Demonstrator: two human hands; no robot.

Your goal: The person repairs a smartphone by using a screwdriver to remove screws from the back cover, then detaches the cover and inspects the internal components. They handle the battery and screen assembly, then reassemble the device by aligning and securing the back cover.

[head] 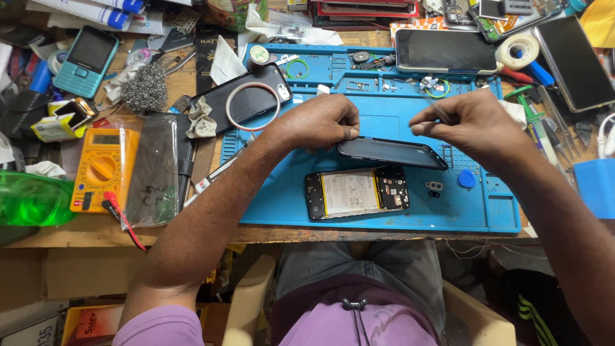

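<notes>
While the left hand (323, 122) grips the phone panel (391, 154), the right hand (471, 122) hovers.

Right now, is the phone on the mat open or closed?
Open: the phone lies backless, battery and circuit board exposed, on the blue mat.

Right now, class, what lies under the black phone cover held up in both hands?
Under the black phone cover lies the blue work mat with an opened phone, its battery and circuit board showing. The mat directly beneath the cover is hidden, so anything small there cannot be seen.
</notes>
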